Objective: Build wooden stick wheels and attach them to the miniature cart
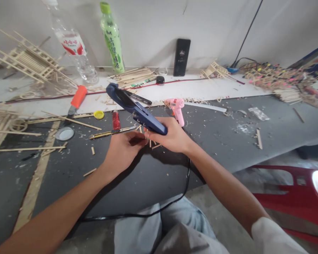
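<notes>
My right hand (172, 135) is wrapped round the handle of a dark blue tool (145, 118), whose wide head points up and to the left. Beside it my left hand (123, 150) is closed in a pinch over the dark table mat; what its fingertips hold is too small to name. Short wooden sticks (155, 145) lie under and between the two hands. Just behind my left hand are a yellow cutter knife (103, 134) and a red lighter (116, 121). A pink glue gun (176, 109) rests behind my right hand.
Wooden stick models (33, 63) stand at the left. Two bottles, one with a green cap (112, 42), and a black phone (182, 57) lean near the wall. An orange-handled scraper (78, 97) lies left. A black cable (148, 213) crosses the front edge; a red chair (302, 197) is right.
</notes>
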Demonstrator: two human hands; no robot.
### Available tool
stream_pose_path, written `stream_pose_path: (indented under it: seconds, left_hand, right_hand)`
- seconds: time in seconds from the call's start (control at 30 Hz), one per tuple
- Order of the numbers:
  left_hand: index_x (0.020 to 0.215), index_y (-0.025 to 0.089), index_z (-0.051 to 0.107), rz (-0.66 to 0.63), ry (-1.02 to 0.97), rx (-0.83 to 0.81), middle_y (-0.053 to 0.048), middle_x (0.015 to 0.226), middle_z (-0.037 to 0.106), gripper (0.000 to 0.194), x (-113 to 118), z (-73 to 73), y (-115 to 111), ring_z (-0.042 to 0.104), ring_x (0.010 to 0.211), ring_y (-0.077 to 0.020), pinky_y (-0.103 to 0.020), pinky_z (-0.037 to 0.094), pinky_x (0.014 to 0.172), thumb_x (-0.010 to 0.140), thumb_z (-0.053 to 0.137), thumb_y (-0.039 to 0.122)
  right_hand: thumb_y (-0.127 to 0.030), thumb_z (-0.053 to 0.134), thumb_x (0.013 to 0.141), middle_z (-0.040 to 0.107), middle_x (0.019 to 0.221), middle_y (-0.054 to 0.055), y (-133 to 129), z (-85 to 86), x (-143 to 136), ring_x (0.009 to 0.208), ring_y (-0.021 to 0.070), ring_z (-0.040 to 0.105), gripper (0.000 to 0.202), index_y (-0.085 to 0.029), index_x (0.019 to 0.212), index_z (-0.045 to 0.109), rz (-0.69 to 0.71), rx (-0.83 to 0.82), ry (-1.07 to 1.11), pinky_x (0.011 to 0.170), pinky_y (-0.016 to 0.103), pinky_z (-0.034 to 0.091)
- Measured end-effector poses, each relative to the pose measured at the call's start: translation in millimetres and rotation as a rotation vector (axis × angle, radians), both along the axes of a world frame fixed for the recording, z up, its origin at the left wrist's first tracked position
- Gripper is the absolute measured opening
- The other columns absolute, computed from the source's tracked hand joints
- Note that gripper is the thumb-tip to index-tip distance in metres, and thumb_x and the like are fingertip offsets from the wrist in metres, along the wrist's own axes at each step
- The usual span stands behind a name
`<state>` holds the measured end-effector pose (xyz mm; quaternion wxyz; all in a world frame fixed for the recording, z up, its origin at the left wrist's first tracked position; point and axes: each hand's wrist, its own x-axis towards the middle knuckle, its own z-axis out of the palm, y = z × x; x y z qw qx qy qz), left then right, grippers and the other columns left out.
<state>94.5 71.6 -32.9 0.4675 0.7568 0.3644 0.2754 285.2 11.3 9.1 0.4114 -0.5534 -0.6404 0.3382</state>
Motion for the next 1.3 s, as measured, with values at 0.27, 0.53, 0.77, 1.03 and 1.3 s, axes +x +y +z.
stream_pose_path:
  seconds: [0.27,0.53,0.77,1.03,1.3]
  left_hand:
    - [0.087,0.021,0.079,0.053,0.061,0.116,-0.002,0.084,0.081,0.02,2,-0.4,-10,0.074,0.076,-0.0192,-0.029,0.056,0.076,0.088,0.071,0.039]
    - [0.087,0.02,0.078,0.083,0.115,0.171,-0.002,0.08,0.08,0.022,4,-0.6,-13,0.071,0.069,-0.0185,-0.028,0.052,0.07,0.087,0.069,0.041]
    - [0.088,0.02,0.077,0.059,0.15,0.182,-0.003,0.076,0.079,0.023,3,-1.1,-12,0.072,0.069,-0.0196,-0.029,0.049,0.069,0.089,0.065,0.039]
    - [0.069,0.021,0.069,0.079,0.165,0.21,0.001,0.062,0.068,0.023,6,3.6,-15,0.062,0.06,-0.0166,-0.029,0.04,0.062,0.086,0.065,0.036]
    - [0.065,0.02,0.062,0.078,0.167,0.227,0.003,0.059,0.06,0.026,4,-0.7,-13,0.053,0.058,-0.0138,-0.028,0.036,0.06,0.087,0.062,0.036]
  right_hand:
    - [-0.042,0.053,0.098,0.071,0.107,0.005,-88,44.8,-4,0.097,0.0242,0.064,0.029,-0.022,0.114,0.067,-0.292,-0.168,-0.121,0.082,0.034,0.044]
    - [-0.061,0.063,0.086,0.074,0.12,0.009,-140,37.1,-33,0.11,0.0347,0.069,0.05,-0.026,0.121,0.065,-0.633,-0.482,-0.545,0.091,0.048,0.047]
    - [-0.059,0.062,0.087,0.076,0.108,0.009,-125,39.5,-50,0.098,0.0345,0.07,0.04,-0.025,0.109,0.067,-0.573,-0.572,-0.687,0.073,0.038,0.039]
    - [-0.058,0.062,0.087,0.074,0.085,0.006,-115,43.6,-60,0.077,0.0301,0.067,0.032,-0.026,0.088,0.06,-0.544,-0.583,-0.748,0.063,0.034,0.03]
    - [-0.059,0.057,0.088,0.07,0.071,0.007,-106,50.5,-74,0.059,0.0249,0.06,0.035,-0.027,0.076,0.049,-0.52,-0.6,-0.79,0.055,0.034,0.023]
